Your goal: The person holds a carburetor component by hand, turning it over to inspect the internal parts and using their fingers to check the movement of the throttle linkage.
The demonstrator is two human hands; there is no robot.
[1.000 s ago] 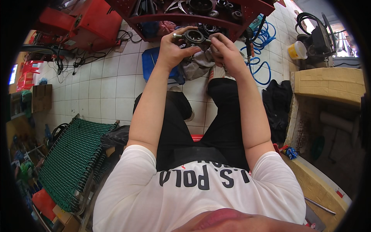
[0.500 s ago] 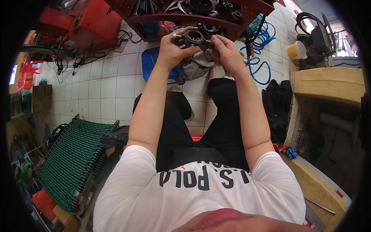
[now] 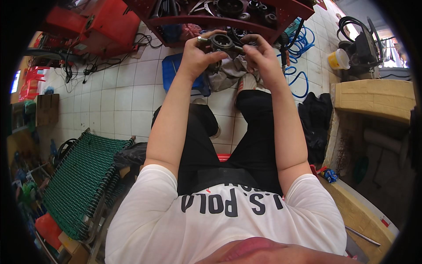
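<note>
My left hand (image 3: 200, 55) is wrapped round a dark, ring-shaped metal machine part (image 3: 214, 44). Its fingers pass behind the ring and the thumb presses along the near side. A shiny bolt-like end sticks out at the left, next to the index finger. From the ring's right side a short metal rod (image 3: 238, 47) points toward my right hand (image 3: 262, 57). There the index finger is raised away from the thumb, whose tip is close to the rod's end. Beneath the part lies a grey cloth (image 3: 228, 75), beside a blue plastic container (image 3: 172, 70) on the floor.
A red tool cart (image 3: 193, 20) with metal parts and tools stands just beyond my hands. Blue hose (image 3: 300, 79) coils on the tiles at right, near a white bucket (image 3: 338, 59). A green woven lounger (image 3: 83, 180) lies at left. Cables trail by a red machine (image 3: 110, 28).
My right hand's fingers have come off the rod and spread, with the index finger lifting. My left hand still holds the ring-shaped part in nearly the same place.
</note>
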